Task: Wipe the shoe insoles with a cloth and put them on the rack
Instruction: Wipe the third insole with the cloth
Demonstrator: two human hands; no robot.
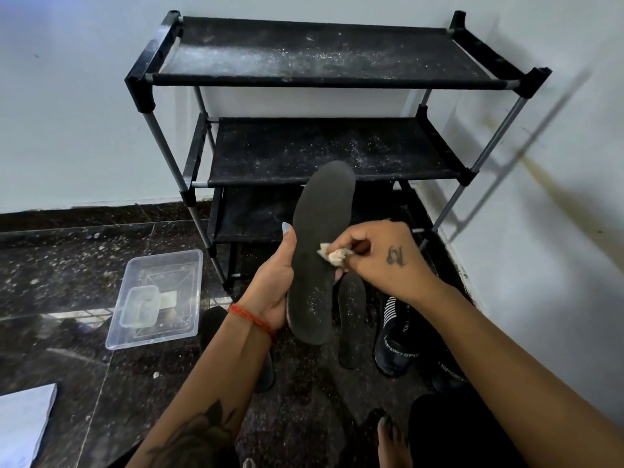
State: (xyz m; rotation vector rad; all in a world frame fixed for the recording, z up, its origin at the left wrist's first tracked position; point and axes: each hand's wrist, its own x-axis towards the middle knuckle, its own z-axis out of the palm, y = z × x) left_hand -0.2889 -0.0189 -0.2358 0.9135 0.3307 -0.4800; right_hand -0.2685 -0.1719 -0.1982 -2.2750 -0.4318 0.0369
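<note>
My left hand [275,282] grips a dark grey insole [320,238] by its lower left edge and holds it up, toe end pointing toward the rack. My right hand [381,255] pinches a small crumpled beige cloth [334,255] and presses it against the insole's right side near the middle. White specks dot the insole's heel end. A second dark insole [353,319] lies on the floor just below my hands. The black three-shelf rack [331,82] stands against the wall straight ahead, its fabric shelves dusty and bare.
A clear plastic tub [175,265] with a small lidded box inside sits on the dark speckled floor to the left. Dark sports shoes [401,346] lie at the right by the wall. Another dark shoe [216,319] shows behind my left forearm. White paper [23,423] lies at bottom left.
</note>
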